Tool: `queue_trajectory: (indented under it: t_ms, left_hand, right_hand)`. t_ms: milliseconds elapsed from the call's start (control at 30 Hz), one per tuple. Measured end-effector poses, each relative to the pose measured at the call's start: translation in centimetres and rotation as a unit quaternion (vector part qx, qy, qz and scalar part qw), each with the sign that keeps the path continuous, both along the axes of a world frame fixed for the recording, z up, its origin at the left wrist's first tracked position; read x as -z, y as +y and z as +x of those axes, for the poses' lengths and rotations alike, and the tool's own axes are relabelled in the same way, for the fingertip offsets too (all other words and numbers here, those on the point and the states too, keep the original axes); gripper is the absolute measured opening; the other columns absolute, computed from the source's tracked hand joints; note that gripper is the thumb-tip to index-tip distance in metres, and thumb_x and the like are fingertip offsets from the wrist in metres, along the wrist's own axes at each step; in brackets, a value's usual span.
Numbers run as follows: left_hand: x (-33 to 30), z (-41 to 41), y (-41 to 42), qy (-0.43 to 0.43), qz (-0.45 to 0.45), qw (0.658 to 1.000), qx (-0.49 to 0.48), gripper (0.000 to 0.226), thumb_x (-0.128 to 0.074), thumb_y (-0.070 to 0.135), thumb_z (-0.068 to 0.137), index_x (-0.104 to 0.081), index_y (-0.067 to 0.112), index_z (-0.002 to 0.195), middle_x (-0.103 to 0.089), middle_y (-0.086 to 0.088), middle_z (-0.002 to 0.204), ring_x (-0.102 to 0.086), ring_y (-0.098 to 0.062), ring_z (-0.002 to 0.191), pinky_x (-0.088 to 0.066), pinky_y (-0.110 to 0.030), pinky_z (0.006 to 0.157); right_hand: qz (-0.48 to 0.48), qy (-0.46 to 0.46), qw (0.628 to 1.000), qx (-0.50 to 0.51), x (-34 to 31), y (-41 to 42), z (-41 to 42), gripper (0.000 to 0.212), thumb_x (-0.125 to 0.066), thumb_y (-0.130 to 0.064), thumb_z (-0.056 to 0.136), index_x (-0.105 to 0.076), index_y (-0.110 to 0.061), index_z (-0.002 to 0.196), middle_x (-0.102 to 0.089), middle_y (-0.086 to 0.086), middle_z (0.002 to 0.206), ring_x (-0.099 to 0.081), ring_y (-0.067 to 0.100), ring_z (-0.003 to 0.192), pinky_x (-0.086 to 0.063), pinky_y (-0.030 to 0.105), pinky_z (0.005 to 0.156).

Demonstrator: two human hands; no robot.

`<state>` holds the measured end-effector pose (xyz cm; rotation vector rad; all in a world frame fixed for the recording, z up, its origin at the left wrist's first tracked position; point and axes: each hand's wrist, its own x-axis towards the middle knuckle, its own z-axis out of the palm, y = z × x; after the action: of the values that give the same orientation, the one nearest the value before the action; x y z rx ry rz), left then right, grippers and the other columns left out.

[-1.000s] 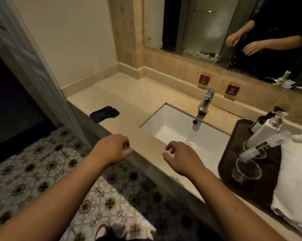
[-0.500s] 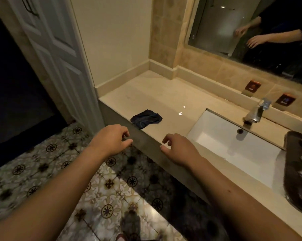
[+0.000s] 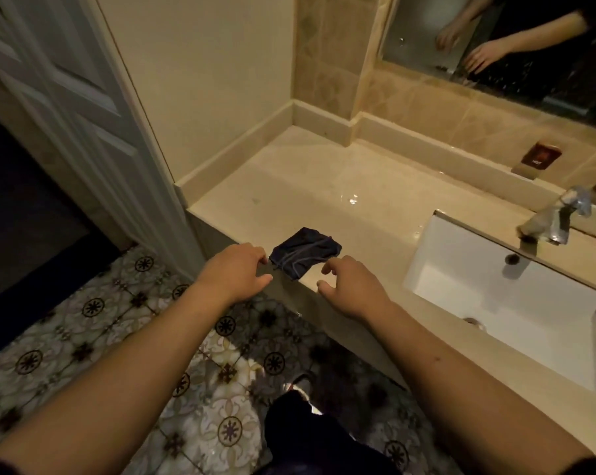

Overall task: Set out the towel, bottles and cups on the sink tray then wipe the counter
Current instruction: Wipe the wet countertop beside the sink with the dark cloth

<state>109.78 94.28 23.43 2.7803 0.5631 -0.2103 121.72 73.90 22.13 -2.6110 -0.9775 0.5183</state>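
A small dark blue folded cloth (image 3: 305,257) lies on the beige counter (image 3: 324,190), at its front edge left of the sink. My left hand (image 3: 233,274) hovers just left of the cloth, fingers curled, holding nothing. My right hand (image 3: 353,286) is just right of the cloth over the counter edge, fingers apart and empty. Neither hand touches the cloth. The tray with towel, bottles and cups is out of view to the right.
A white sink basin (image 3: 509,293) with a chrome tap (image 3: 553,221) sits to the right. A mirror (image 3: 515,46) runs along the back wall. A white door (image 3: 74,114) stands at the left. Below is a patterned tile floor (image 3: 101,320).
My view has swung left, so the tray has left the frame. Both hands have moved left along the counter edge and now flank the dark cloth.
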Motion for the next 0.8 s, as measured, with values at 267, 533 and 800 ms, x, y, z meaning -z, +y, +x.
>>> queue_trajectory:
  t_ms: [267, 533, 800]
  left_hand:
    - [3.7, 8.2, 5.0, 0.098, 0.003, 0.995, 0.034, 0.053, -0.063, 0.044, 0.090, -0.050, 0.020, 0.135, -0.052, -0.006, 0.131, -0.048, -0.027, 0.120, -0.048, -0.045, 0.096]
    - [6.6, 13.6, 8.2, 0.202, -0.004, 0.977, 0.062, 0.114, -0.081, 0.047, 0.073, -0.009, 0.025, 0.158, -0.008, -0.006, 0.165, -0.009, -0.026, 0.152, -0.029, -0.051, 0.117]
    - [8.7, 19.7, 10.8, 0.227, 0.054, 0.959, 0.161, 0.152, -0.073, 0.085, 0.045, 0.014, 0.028, 0.156, 0.017, -0.003, 0.166, 0.016, -0.030, 0.152, -0.007, -0.064, 0.119]
  right_hand:
    - [0.015, -0.009, 1.000, -0.012, 6.6, 7.8, 5.6, 0.058, -0.049, -0.045, 0.099, -0.047, -0.009, 0.144, -0.042, 0.016, 0.150, -0.031, 0.034, 0.141, -0.033, 0.045, 0.115]
    - [0.004, -0.039, 0.999, 0.015, 9.9, 12.4, 4.9, 0.083, -0.040, -0.058, 0.094, -0.029, -0.003, 0.155, -0.026, 0.018, 0.163, -0.014, 0.040, 0.152, -0.007, 0.054, 0.124]
    - [0.016, -0.052, 0.997, 0.061, 11.4, 9.5, 6.6, 0.076, -0.045, -0.065, 0.091, -0.042, -0.020, 0.152, -0.022, 0.018, 0.165, -0.011, 0.043, 0.152, -0.009, 0.055, 0.123]
